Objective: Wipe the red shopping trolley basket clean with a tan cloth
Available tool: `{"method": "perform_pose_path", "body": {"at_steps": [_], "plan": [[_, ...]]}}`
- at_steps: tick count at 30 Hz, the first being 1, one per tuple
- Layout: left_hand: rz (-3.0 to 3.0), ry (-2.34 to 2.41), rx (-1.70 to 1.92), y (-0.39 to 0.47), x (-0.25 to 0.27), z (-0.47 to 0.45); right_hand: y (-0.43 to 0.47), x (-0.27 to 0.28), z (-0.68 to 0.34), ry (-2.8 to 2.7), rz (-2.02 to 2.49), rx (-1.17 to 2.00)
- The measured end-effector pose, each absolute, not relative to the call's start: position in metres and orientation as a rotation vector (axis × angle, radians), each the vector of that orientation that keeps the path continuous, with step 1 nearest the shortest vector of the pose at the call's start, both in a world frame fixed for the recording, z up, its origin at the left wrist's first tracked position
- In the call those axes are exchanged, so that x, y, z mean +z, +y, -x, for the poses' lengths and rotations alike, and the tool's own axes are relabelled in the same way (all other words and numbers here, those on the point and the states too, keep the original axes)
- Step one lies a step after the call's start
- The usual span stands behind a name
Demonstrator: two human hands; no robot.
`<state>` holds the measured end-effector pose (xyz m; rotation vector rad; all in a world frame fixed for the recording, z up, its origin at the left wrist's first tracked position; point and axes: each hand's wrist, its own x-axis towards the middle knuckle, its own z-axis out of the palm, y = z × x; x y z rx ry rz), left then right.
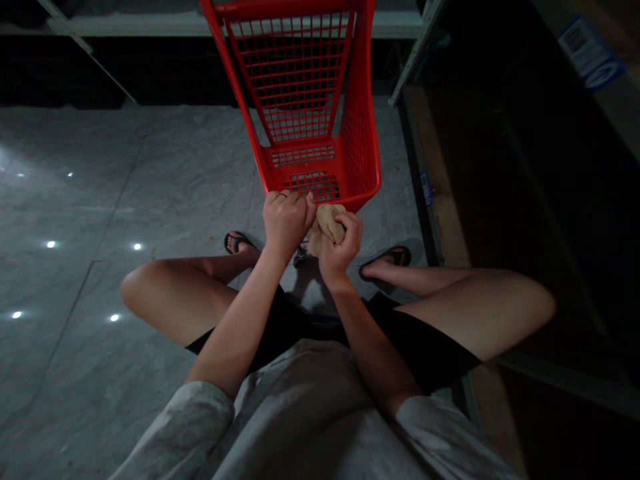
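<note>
A red plastic basket (pixel 361 130) with grid walls stands before me, its near rim at my hands. My left hand (pixel 285 221) is closed over the left part of that near rim, a ring on one finger. Bunched in my right hand (pixel 346 245) is a beige cloth (pixel 330 221), just below the rim beside my left hand. Part of the cloth hangs down between the two hands. Fingers of the right hand curl around its right side. The inside of the basket shows only its slotted floor and walls.
My knees are spread to both sides, with sandalled feet (pixel 385 262) on the grey tiled floor (pixel 75 200). A pale shelf frame (pixel 150 25) runs behind the basket. Close on the right is a dark shelf unit with a brown edge (pixel 445 200).
</note>
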<state>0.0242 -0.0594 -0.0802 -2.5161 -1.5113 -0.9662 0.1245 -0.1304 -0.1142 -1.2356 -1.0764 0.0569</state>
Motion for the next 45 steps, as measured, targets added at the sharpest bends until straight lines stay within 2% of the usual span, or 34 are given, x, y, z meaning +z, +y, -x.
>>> {"method": "perform_pose_path", "body": {"at_steps": [11, 14, 19, 22, 25, 29, 32, 35, 41, 45], "plan": [[2.539, -1.514, -0.986, -0.062, -0.078, -0.025, -0.125, -0.196, -0.122, -1.083, 1.606, 0.502], [2.582, -1.505, -1.005, -0.064, -0.074, -0.020, -0.128, -0.181, -0.122, -1.070, 1.552, 0.490], [2.608, -1.371, -1.099, -0.056, -0.063, 0.012, -0.133, -0.120, -0.113, -1.111, 1.301, 0.220], [2.630, -1.353, -1.055, -0.043, -0.060, 0.034, -0.131, -0.106, -0.103, -1.173, 1.248, 0.152], [2.714, -1.318, -1.036, -0.034, -0.064, 0.042, -0.126, -0.131, -0.091, -1.241, 1.277, 0.244], [2.700, -1.346, -1.143, -0.035, -0.071, 0.035, -0.128, -0.190, -0.083, -1.237, 1.533, 0.552], [2.658, -1.365, -1.219, -0.039, -0.075, 0.029, -0.133, -0.211, -0.085, -1.187, 1.658, 0.656], [2.624, -1.357, -1.237, -0.041, -0.079, 0.027, -0.133, -0.192, -0.090, -1.155, 1.583, 0.557], [2.547, -1.380, -1.276, -0.039, -0.087, 0.025, -0.128, -0.109, -0.087, -1.188, 1.293, 0.220], [2.524, -1.398, -1.284, -0.039, -0.090, 0.023, -0.132, -0.108, -0.081, -1.237, 1.244, 0.157]]}}
